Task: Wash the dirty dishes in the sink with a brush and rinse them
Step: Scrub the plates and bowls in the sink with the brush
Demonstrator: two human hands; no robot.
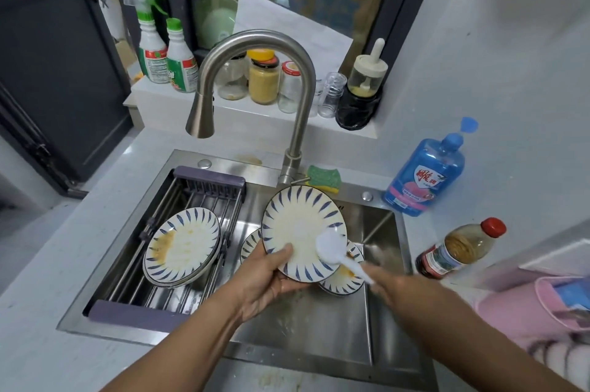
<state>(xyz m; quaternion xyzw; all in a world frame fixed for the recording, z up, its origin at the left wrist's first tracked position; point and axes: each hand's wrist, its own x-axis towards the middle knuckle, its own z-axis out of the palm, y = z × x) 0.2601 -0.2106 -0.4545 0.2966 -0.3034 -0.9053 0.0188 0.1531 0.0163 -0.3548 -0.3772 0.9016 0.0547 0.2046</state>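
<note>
While the plate (297, 225) is held tilted above the sink (319, 321), its lower rim is gripped by the left hand (265, 276). A white brush (332, 248) is pressed against its face, its handle clasped in the blurred right hand (386, 283). Stained plates (182, 248) rest on the rack (198, 200) alongside.

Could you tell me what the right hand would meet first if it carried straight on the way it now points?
Probably the plate held by the left hand: the right hand points up-left, its white brush already on that plate's face. Motion blur makes depth uncertain.
</note>
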